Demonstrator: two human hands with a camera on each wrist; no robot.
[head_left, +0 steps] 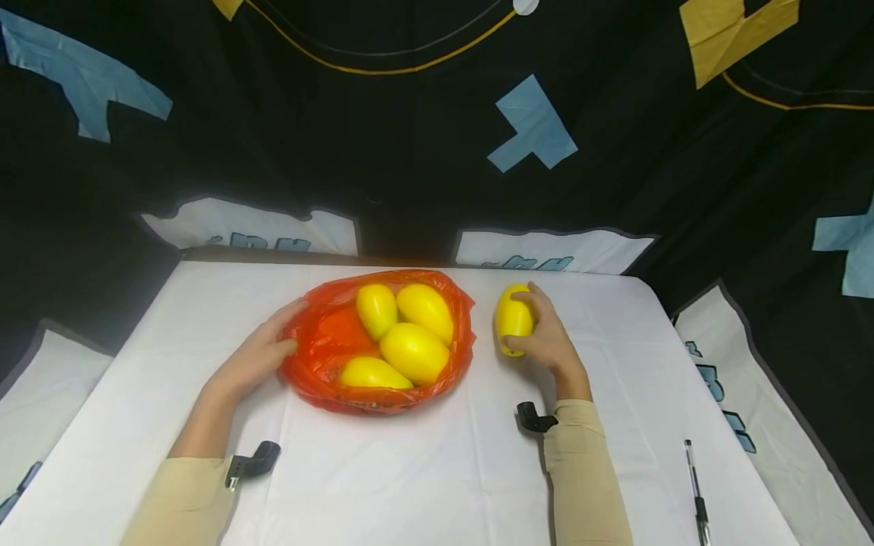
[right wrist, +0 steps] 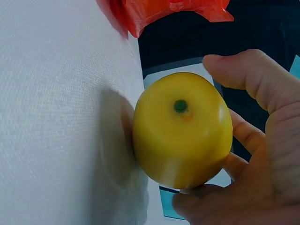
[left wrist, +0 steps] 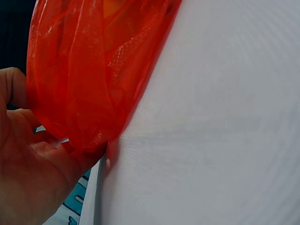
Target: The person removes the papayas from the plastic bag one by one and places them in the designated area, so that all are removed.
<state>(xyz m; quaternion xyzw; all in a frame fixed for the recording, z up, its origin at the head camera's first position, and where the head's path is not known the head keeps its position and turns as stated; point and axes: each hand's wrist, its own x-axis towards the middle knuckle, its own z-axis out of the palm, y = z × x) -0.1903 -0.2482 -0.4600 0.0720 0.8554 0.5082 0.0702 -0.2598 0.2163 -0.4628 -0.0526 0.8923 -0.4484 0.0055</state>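
Observation:
A red plastic bag (head_left: 328, 334) stands with its mouth wide on the white table, several smooth yellow mangoes (head_left: 415, 353) inside. At the bag's left side, my left hand (head_left: 262, 347) holds the rim. The left wrist view has the thin bag wall (left wrist: 84, 79) between the thumb and fingers. To the right of the bag, my right hand (head_left: 549, 337) grips another yellow mango (head_left: 514, 318), thumb on the near side and fingers on the far side. A green stem spot marks this mango (right wrist: 180, 136) in the right wrist view. Whether it touches the table I cannot tell.
A pen (head_left: 696, 493) lies near the right edge of the white table (head_left: 382, 478). Black cloth (head_left: 410, 152) with blue and yellow patches hangs behind the table. Small black mounts (head_left: 536, 418) sit at both wrists.

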